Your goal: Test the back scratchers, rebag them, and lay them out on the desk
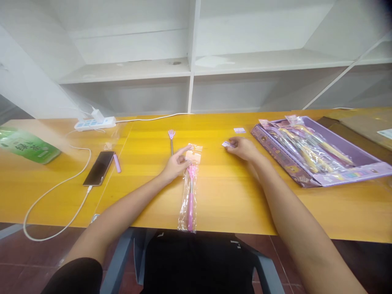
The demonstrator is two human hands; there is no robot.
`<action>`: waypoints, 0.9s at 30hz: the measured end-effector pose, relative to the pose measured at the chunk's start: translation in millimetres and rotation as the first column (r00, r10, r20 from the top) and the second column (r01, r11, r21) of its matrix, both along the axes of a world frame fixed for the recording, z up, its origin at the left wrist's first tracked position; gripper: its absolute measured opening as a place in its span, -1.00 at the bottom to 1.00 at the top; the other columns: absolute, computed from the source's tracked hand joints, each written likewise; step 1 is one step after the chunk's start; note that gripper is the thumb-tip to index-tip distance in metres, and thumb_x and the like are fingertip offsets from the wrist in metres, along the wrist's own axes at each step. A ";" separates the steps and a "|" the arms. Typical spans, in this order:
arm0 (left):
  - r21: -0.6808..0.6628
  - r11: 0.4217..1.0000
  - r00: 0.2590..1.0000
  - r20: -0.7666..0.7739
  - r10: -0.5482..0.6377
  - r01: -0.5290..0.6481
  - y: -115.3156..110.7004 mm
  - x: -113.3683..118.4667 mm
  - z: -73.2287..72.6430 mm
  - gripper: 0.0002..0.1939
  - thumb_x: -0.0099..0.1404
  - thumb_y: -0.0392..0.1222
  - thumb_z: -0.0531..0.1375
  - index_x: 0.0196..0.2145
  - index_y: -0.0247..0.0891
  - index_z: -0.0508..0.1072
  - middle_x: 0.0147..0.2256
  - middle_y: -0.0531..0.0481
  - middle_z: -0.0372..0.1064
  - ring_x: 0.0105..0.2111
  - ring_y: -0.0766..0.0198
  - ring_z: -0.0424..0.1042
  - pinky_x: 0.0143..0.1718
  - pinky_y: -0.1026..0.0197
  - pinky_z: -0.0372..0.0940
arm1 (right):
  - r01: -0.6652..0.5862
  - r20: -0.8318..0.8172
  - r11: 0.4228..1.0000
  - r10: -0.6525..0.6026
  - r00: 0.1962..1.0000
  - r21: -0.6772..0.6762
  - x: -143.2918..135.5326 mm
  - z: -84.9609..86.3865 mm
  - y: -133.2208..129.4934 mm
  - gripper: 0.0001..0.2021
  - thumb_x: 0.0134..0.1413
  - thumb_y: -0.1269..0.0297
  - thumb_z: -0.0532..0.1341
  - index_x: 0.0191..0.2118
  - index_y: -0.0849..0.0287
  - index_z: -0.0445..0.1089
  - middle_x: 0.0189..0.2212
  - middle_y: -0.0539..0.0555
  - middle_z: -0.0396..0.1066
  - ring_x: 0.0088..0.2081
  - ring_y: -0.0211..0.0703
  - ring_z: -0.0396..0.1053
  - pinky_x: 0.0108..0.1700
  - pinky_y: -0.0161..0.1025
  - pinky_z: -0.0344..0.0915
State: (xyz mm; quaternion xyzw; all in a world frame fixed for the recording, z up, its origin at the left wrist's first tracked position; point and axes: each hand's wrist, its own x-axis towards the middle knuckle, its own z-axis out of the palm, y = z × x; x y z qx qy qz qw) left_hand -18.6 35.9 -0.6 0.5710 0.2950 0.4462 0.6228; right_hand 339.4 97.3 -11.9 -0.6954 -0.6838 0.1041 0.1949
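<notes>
Now the hands [177, 165] touch a bagged pink scratcher [190, 206] and unreadable label [226, 144].

Plain white cubby shelves [193, 41] across the far side, yellow table [232, 204], grey chair [118, 261] near, kinda reddish tile floor [27, 261].

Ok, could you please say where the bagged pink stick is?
In the head view, the bagged pink stick lies near the centre, its top at the left hand and bottom at the near edge of the yellow table.
</notes>
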 end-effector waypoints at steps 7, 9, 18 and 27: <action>0.006 1.000 1.000 -0.010 -0.003 0.003 0.1 -1.0 -0.1 -0.27 0.26 -0.10 0.47 0.34 -0.09 0.40 0.40 -0.19 0.22 0.10 0.08 0.52 0.16 0.04 0.44 | -0.013 0.157 0.992 -0.007 0.988 0.129 -11.3 4.4 -9.5 -0.58 0.21 0.12 0.25 0.07 0.27 0.56 -0.08 0.33 0.55 -0.13 0.14 0.50 0.01 -0.05 0.39; 0.009 1.000 1.000 -0.008 -0.002 0.002 -0.1 -1.1 0.4 -0.28 0.26 -0.10 0.47 0.33 -0.08 0.42 0.41 -0.18 0.22 0.12 0.07 0.50 0.15 0.04 0.44 | -0.044 0.184 0.984 0.012 0.983 0.173 -14.5 4.9 -10.9 -0.52 0.31 0.16 0.14 0.22 0.28 0.47 -0.07 0.35 0.52 -0.15 0.14 0.48 0.03 -0.03 0.38; 0.003 1.000 1.000 0.002 -0.008 0.008 -1.6 0.3 2.2 -0.29 0.25 -0.10 0.48 0.32 -0.11 0.43 0.40 -0.20 0.23 0.12 0.06 0.51 0.16 0.04 0.43 | -0.047 0.085 0.984 0.033 0.996 0.172 -11.5 -6.2 -9.4 -0.67 0.25 0.14 0.24 0.00 0.22 0.53 0.04 0.33 0.29 0.02 0.17 0.39 0.15 0.03 0.37; 0.001 1.000 1.000 -0.008 -0.011 0.011 -1.9 -0.9 3.2 -0.27 0.26 -0.08 0.47 0.33 -0.11 0.41 0.39 -0.20 0.25 0.10 0.05 0.50 0.13 0.04 0.43 | 0.076 -0.166 0.984 -0.049 0.985 0.159 1.1 7.4 -15.9 -0.70 0.22 -0.04 0.30 -0.21 0.09 0.35 -0.33 0.17 0.53 -0.28 0.06 0.48 -0.13 -0.06 0.38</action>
